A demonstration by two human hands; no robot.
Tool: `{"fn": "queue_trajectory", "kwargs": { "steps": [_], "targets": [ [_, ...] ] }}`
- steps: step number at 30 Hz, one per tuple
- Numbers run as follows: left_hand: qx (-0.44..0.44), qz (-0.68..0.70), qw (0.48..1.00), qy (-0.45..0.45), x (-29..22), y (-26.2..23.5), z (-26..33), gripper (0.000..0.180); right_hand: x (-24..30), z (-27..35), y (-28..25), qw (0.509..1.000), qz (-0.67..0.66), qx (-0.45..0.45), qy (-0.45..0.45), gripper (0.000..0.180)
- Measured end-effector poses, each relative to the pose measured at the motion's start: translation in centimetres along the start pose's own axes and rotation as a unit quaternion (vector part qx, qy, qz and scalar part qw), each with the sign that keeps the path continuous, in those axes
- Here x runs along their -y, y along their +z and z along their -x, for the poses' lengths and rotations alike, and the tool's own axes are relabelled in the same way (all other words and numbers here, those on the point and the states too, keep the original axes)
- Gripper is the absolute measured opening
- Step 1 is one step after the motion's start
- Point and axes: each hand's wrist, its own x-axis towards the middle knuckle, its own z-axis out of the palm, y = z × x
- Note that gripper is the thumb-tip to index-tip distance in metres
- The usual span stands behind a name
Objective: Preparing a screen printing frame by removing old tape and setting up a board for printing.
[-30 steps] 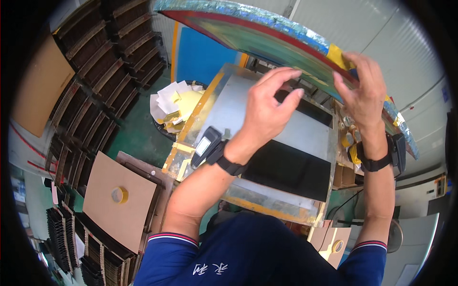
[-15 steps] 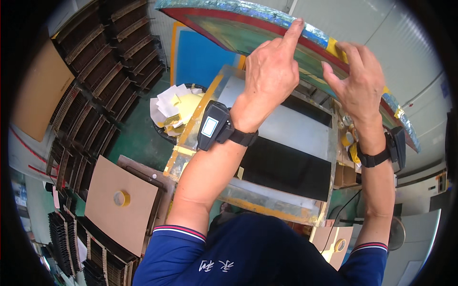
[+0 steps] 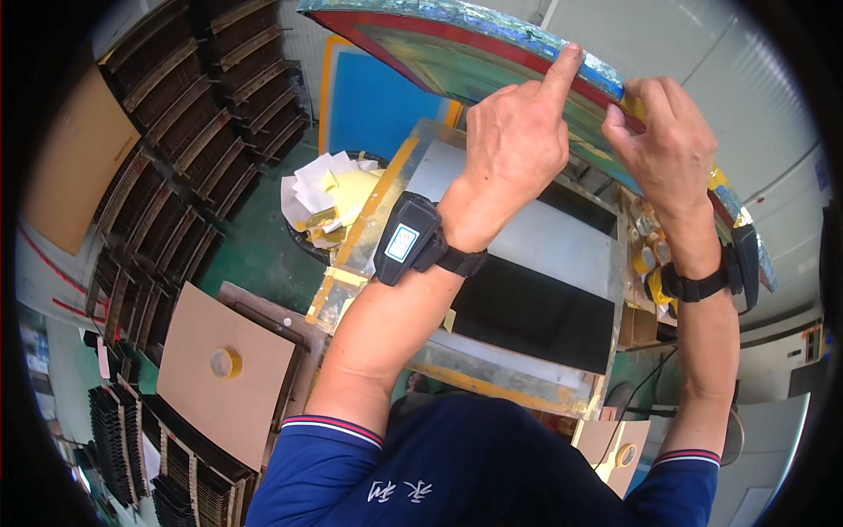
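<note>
Spreads pale and flat as a counter (image 3: 544, 244) edged with a yellow-brown band (image 3: 392, 181); carries one large black panel (image 3: 536, 312) on the near side and a second dark panel (image 3: 577, 209), partly hidden, farther back; below, stretches out as green floor (image 3: 250, 241), bearing a dark basket (image 3: 307, 246) at left

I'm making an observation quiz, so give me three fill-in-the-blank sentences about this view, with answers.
The left hand extends its ____ finger toward the edge of the raised frame.
The tape roll on the brown board at left is colored ____.
The left wrist strap is colored ____.
Missing words: index; yellow; black.
</note>
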Motion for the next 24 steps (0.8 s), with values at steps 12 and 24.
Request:
{"fn": "queue_trajectory", "kwargs": {
  "steps": [12,24],
  "targets": [
    [-0.004,0.005,1.000,0.009,-0.10,-0.04,0.06,0.060,0.10,0.21,-0.15,1.000,0.006,-0.018,-0.021,0.018],
    [0.003,0.006,1.000,0.004,0.07,0.14,0.13,0.061,-0.32,0.72,0.03,0.998,0.000,-0.040,-0.037,0.021]
  ]
}}
